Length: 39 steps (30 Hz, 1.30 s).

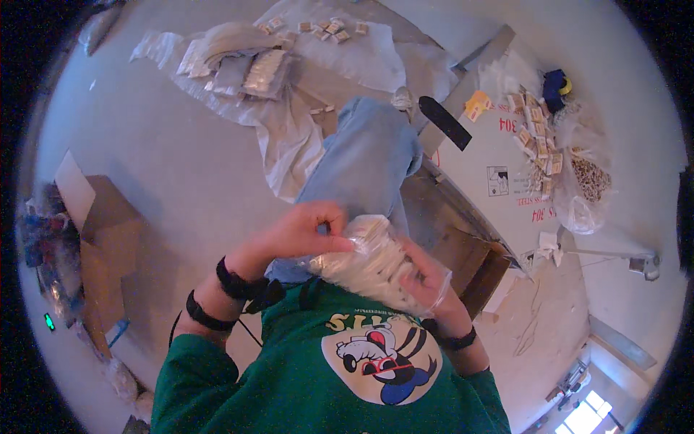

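Both hands grip a clear plastic bag (372, 260) of small pale pieces at chest height, left hand (303, 230) fingers pinching its top, right hand (426, 278) cradling its side; many small packets (538, 123) lie unbagged on the flattened cardboard (491, 155).

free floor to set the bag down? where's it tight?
Bare floor lies between the open carton on the left and the plastic sheet. Crowded: the flat cardboard at right, lined with small packets. Both the left hand and the right hand hold the bag over the lap.
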### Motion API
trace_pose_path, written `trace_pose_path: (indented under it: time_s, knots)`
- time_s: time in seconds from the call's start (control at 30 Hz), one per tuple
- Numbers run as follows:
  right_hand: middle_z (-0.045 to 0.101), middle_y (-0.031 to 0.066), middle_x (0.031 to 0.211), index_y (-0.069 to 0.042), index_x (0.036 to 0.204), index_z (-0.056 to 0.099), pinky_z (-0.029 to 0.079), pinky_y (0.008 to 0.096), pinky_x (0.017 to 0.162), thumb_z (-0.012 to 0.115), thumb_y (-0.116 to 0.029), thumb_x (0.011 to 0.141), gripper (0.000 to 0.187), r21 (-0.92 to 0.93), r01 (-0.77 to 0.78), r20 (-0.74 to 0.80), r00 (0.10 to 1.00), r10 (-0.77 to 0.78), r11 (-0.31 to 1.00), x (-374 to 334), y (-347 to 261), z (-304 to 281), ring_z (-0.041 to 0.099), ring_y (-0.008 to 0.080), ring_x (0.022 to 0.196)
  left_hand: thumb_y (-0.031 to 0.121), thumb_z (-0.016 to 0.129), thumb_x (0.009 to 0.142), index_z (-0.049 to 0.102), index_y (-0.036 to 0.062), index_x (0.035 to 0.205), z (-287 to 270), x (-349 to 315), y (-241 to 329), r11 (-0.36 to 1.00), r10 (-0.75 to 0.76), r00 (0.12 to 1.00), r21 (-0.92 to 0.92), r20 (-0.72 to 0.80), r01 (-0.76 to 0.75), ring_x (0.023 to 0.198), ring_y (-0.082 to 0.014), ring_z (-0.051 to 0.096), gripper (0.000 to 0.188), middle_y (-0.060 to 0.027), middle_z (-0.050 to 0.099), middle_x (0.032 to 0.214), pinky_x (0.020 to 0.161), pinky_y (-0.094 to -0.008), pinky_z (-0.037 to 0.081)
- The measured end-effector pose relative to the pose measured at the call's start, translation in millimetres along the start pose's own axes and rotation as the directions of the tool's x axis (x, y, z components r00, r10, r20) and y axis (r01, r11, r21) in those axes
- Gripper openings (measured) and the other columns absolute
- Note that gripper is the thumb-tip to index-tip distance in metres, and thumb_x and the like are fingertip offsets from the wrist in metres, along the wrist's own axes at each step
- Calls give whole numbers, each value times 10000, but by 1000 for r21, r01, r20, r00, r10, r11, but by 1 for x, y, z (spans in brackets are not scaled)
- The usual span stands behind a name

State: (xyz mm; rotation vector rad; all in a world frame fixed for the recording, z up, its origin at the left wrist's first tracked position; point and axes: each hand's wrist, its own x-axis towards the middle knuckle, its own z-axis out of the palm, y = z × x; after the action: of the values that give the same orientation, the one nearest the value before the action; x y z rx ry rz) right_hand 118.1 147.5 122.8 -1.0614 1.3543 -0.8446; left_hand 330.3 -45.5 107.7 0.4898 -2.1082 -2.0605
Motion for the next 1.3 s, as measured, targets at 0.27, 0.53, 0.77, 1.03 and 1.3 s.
trace_pose_path:
  time_s: [0.27, 0.53, 0.77, 1.03, 1.3]
  knots:
    - [385, 204, 1375, 14, 1352, 339, 285, 377, 1058, 514, -456, 877, 690, -47, 1, 46, 999, 1, 999, 2, -8, -3, 367, 312, 1285, 235, 716, 783, 607, 72, 897, 8, 21, 6, 948, 25, 1000, -317, 0, -24, 1081, -177, 483, 227, -110, 504, 1156, 881, -283, 384]
    - [452, 187, 1323, -6, 1318, 402, 316, 375, 1033, 536, -448, 866, 647, -31, 131, 47, 990, -129, 991, 5, 1, 0, 420, 303, 1242, 296, 655, 830, 603, 38, 1005, -6, 19, -4, 989, -121, 962, 108, 246, 96, 938, -186, 537, 316, -83, 563, 971, 840, -319, 425]
    - [442, 174, 1336, -27, 1316, 417, 289, 384, 1051, 549, -439, 857, 632, 12, 140, 61, 988, -140, 990, 8, -12, -1, 390, 295, 1267, 334, 575, 863, 615, 32, 947, 7, 12, -10, 976, -39, 992, 216, 116, 13, 926, -290, 554, 316, -131, 584, 960, 792, -380, 450]
    - [415, 178, 1363, -19, 1305, 430, 274, 396, 1066, 547, -405, 860, 600, -127, 187, 87, 980, -177, 974, 6, 0, -4, 381, 316, 1275, 361, 488, 855, 592, 10, 929, 6, 27, 20, 820, -453, 884, 444, 114, 362, 855, -410, 587, 374, -238, 614, 883, 751, -472, 456]
    - [424, 188, 1352, -5, 1301, 428, 277, 402, 1066, 539, -430, 864, 620, -158, 184, 77, 982, -174, 970, 5, -2, -2, 384, 320, 1273, 362, 460, 877, 545, 14, 972, 10, 34, -1, 785, -385, 907, 578, 173, 223, 828, -407, 584, 371, -240, 605, 845, 725, -468, 450]
